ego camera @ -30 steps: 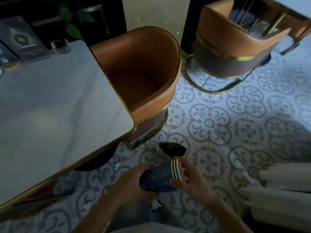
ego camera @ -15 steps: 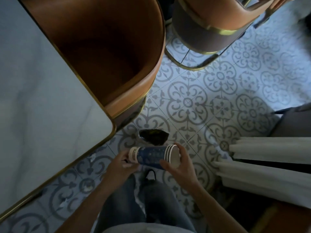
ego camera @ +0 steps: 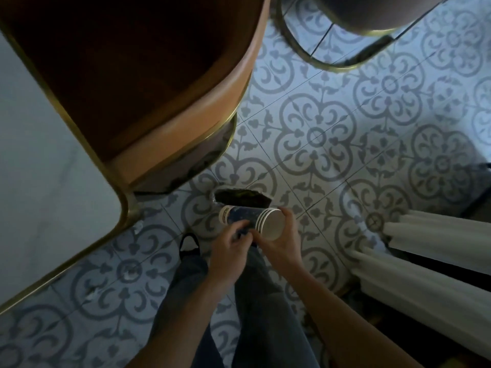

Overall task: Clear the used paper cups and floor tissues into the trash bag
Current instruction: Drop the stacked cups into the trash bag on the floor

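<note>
The nested paper cups (ego camera: 249,220) lay horizontal, long axis running left to right, directly above the open trash bag (ego camera: 243,197), with the right hand (ego camera: 283,244) closed around the rims and the left hand (ego camera: 229,247) gripping the sleeve.

Bare forearms, dark blue trousers, a black shoe.

Both forearms are uncovered to the bottom edge of the view, with no sleeve, watch, ring or bracelet visible on either. The left hand (ego camera: 228,253) and right hand (ego camera: 281,248) are bare, fingers ungloved. The legs wear dark blue trousers (ego camera: 255,314), denim by the look of the cloth, creased lengthwise and filling the view from the centre towards 6 o'clock. At about 10 o'clock from the left hand a black shoe (ego camera: 189,245) shows its rounded toe beyond the left trouser leg's hem.
</note>
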### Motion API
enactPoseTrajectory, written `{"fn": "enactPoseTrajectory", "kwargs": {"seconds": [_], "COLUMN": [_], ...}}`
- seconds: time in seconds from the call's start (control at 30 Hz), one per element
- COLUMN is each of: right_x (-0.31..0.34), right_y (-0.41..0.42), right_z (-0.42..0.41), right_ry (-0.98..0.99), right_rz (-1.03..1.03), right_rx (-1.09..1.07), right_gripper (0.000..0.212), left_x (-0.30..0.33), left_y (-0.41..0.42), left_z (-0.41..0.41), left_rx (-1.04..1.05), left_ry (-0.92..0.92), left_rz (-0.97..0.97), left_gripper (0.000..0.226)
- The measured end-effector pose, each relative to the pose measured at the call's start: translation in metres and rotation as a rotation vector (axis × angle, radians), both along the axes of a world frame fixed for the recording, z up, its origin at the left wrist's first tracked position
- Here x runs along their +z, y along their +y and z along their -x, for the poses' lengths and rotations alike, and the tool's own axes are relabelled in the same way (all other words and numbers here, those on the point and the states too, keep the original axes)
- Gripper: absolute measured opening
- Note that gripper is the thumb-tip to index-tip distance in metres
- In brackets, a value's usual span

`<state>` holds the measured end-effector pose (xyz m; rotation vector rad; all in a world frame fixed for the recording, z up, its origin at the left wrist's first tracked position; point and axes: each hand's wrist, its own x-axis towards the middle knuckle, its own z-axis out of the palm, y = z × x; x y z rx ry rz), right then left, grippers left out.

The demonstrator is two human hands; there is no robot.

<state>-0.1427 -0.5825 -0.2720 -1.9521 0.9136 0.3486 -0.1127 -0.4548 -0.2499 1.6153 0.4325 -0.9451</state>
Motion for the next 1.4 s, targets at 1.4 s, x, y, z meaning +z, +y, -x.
{"fn": "enactPoseTrajectory", "kwargs": {"seconds": [1.4], "right_x": [-0.273], "right_y": [-0.113], "right_z": [-0.028], "right_ry": [0.347], "right_rz": [-0.028], "right_rx": [0.721], "right_gripper": [0.039], "left_x": [-0.335], "left_y": [-0.076], "left_z": [-0.025], "left_rx": [-0.193], "left_ry": [0.125], "left_rz": [-0.226], "left_gripper": [0.035]}}
